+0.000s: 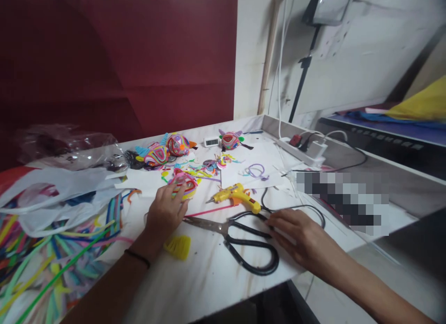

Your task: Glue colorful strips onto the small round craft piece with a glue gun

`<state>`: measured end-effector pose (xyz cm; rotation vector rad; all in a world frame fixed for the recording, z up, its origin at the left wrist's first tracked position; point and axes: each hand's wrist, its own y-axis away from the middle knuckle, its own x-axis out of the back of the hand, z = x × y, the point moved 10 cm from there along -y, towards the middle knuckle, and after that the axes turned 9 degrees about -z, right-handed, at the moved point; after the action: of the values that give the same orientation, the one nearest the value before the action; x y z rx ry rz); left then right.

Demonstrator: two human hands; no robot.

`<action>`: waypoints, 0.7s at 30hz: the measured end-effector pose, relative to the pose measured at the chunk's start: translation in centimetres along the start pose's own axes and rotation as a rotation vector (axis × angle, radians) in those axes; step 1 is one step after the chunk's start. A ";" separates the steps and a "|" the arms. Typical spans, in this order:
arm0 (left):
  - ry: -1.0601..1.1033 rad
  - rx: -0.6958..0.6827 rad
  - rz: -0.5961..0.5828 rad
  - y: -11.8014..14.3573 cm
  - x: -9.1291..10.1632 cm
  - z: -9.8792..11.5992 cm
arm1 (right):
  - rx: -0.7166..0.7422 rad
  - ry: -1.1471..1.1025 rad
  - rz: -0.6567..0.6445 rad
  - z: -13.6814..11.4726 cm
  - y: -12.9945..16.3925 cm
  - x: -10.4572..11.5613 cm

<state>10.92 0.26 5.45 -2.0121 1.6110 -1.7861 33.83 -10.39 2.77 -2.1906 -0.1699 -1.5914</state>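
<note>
Scissors (black-handled) just under right hand fingers.

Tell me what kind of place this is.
Probably a home craft corner. A white table holds a yellow glue gun, big black scissors, pipe cleaners and finished colourful ornaments; the left hand touches another ornament.

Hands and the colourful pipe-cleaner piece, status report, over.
Left hand open, fingertips on colourful coiled pipe-cleaner piece. Right hand flat beside black-handled scissors. Yellow glue gun lies between.
</note>
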 end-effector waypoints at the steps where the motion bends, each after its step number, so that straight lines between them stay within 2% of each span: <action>1: 0.000 0.002 -0.002 0.0 0.0 0.0 | -0.025 0.031 0.004 0.4 0.0 0.0; 7: 0.005 0.017 -0.032 0.0 -0.3 -0.2 | -0.102 0.073 -0.013 2.3 -0.9 -0.7; 10: 0.000 0.004 -0.026 0.1 -0.3 0.0 | -0.119 0.066 0.048 2.7 -2.2 -0.3; 12: 0.007 0.007 -0.024 0.1 -0.2 0.0 | -0.126 0.066 0.035 2.9 -3.7 -0.5; 18: 0.014 0.029 -0.013 0.2 0.3 0.0 | -0.274 -0.066 -0.278 4.1 -8.3 -3.5; 21: 0.030 0.027 -0.004 0.2 0.5 0.1 | -0.344 -0.128 -0.373 4.8 -9.3 -4.4</action>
<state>10.75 -0.22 5.61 -1.9881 1.5829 -1.8377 33.38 0.59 -0.09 -2.6510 -0.3876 -1.7827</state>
